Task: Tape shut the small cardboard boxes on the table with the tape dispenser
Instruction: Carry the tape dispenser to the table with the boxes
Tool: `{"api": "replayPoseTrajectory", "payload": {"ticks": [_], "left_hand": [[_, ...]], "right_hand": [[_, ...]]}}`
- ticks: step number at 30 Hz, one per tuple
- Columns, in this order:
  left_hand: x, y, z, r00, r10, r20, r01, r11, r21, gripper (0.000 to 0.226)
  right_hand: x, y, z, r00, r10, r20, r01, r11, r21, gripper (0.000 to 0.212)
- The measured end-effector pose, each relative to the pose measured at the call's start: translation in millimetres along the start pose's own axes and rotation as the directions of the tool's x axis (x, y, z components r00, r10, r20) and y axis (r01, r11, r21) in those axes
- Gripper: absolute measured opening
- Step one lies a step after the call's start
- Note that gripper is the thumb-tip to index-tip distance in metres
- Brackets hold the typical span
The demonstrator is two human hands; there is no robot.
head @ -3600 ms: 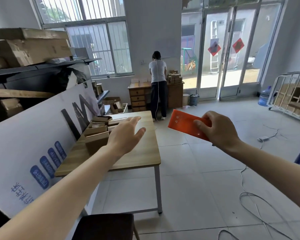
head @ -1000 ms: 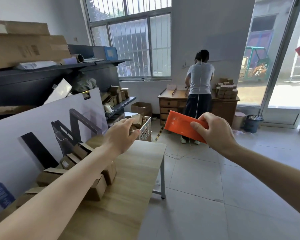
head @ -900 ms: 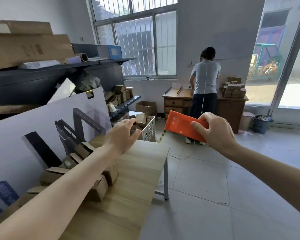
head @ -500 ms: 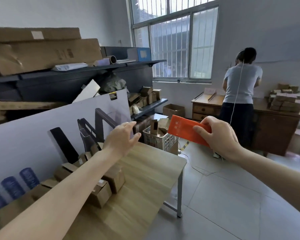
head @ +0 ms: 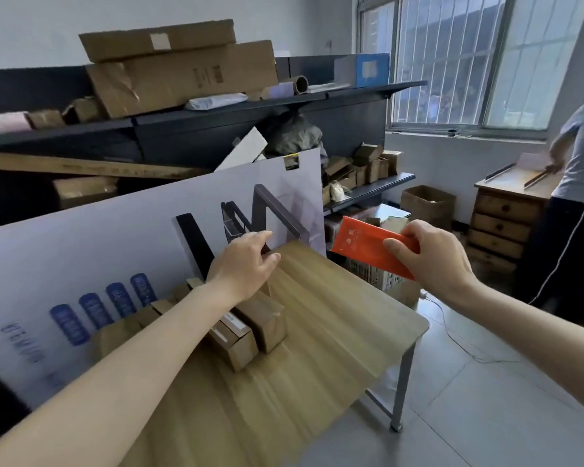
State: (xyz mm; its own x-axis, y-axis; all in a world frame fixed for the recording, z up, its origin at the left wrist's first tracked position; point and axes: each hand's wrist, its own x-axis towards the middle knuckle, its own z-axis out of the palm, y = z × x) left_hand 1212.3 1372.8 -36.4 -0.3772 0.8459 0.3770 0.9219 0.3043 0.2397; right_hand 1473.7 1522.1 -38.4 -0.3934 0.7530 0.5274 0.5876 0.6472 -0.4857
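Since half a second ago the head has swung left and come closer. The tabletop now fills the lower middle of the view, and the person at the wooden desk has slid to the right edge of the view. The left hand has travelled on over the row of small cardboard boxes, while the right hand keeps its hold on the flat orange packet.

The boxes lie along the tabletop's far left edge, against the leaning printed board. Several have their flaps up, and the left forearm partly hides the row. The two boxes nearest the far right corner sit side by side, directly under the left wrist.

The left hand is palm down with its fingers stretched out loosely, the thumb spread away from them, and it holds nothing. Its fingertips reach the foot of the board, but whether they touch it or a box flap cannot be told.

The right hand is out past the tabletop's far right corner, above a white crate. Its thumb and curled fingers pinch one end of the orange packet, which tilts toward the left hand. Whether this packet is the tape dispenser cannot be told.
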Motion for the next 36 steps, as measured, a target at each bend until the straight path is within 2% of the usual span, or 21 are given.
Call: {"api": "replayPoseTrajectory", "payload": {"ticks": [15, 25, 36], "left_hand": [[79.6, -77.9, 23.2, 0.986, -0.162, -0.039, 0.164, 0.985, 0.054, 0.050], [96.3, -130.3, 36.5, 0.964, -0.266, -0.026, 0.267, 0.963, 0.047, 0.050], [100.1, -171.9, 33.3, 0.886, -0.459, -0.064, 0.463, 0.876, 0.136, 0.052]], "right_hand": [[121.2, -9.7, 107.2, 0.986, -0.112, 0.124, 0.103, 0.992, 0.075, 0.031], [167.2, -27.9, 174.6, 0.966, -0.169, 0.194, 0.144, 0.980, 0.137, 0.029], [216.5, -61.6, 240.6, 0.906, -0.298, 0.301, 0.210, 0.933, 0.293, 0.024]]}}
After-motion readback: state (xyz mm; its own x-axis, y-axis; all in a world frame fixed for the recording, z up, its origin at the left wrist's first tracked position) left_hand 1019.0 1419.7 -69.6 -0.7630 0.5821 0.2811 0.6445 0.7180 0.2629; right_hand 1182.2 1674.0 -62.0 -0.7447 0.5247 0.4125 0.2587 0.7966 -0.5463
